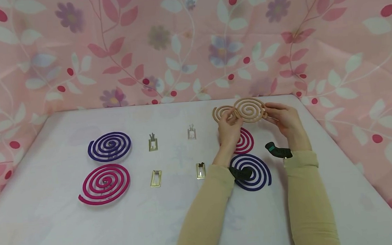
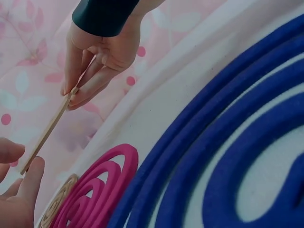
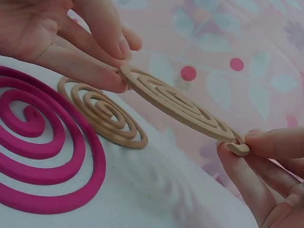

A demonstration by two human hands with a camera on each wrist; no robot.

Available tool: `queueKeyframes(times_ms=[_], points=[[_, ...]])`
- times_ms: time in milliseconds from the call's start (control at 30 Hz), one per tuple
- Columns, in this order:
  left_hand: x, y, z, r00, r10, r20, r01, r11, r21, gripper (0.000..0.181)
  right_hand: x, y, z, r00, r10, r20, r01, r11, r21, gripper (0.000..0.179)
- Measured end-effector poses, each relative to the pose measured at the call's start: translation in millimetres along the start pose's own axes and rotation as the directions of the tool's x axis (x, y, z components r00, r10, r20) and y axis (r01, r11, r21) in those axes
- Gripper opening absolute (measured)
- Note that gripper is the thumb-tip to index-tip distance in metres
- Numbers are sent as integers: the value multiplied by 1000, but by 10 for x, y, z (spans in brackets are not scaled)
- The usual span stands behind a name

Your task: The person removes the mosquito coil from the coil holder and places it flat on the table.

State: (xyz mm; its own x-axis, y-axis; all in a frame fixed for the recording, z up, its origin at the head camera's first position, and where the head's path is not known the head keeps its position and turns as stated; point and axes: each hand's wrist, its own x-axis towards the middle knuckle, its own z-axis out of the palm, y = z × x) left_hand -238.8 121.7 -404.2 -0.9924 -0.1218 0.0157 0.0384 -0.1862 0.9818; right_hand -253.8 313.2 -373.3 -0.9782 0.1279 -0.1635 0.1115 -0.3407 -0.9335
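Note:
Both hands hold up a tan mosquito coil by opposite edges. My left hand pinches its left edge between thumb and fingers. On the right edge, by the coil's outer tip, my right hand pinches with thumb and fingertips. The right wrist view has this coil tilted, raised above the table. Behind the left hand lies a second tan coil, partly covered in the head view. A pink coil lies nearer, and a dark blue coil is partly hidden by the left wrist's camera.
On the table's left, a dark blue coil and a pink coil sit raised on supports. Several small metal coil stands are spaced across the middle of the white tabletop. Flowered pink cloth hangs behind.

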Motion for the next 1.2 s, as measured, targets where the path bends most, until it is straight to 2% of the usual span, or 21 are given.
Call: queueKeyframes(times_ms=[267, 400, 533, 600, 767, 933, 1200], points=[[-18, -39, 7, 997, 11, 75, -13, 1000, 23, 44, 12, 30, -66, 1000, 13, -28, -13, 1000, 8, 18], [-33, -42, 17, 996, 8, 83, -12, 999, 48, 45, 4, 48, -76, 999, 13, -34, -12, 1000, 19, 21], [-36, -46, 20, 994, -7, 108, 0, 998, 66, 45, -13, 55, -78, 997, -9, -78, 10, 1000, 10, 24], [-37, -48, 17, 991, -17, 131, 7, 997, 73, 45, -20, 59, -84, 993, -20, -121, 17, 999, -27, 25], [-46, -39, 1, 974, -62, 219, 48, 996, 70, 46, -32, 63, -111, 972, -26, -232, 1, 995, -105, 24], [-57, -21, -13, 950, -131, 282, 122, 991, 52, 47, -15, 77, -156, 953, -24, -301, -17, 991, -132, 19], [-32, -43, -26, 914, -202, 351, 235, 971, -53, 50, -7, 80, -177, 931, 46, -362, -67, 997, -45, 20]])
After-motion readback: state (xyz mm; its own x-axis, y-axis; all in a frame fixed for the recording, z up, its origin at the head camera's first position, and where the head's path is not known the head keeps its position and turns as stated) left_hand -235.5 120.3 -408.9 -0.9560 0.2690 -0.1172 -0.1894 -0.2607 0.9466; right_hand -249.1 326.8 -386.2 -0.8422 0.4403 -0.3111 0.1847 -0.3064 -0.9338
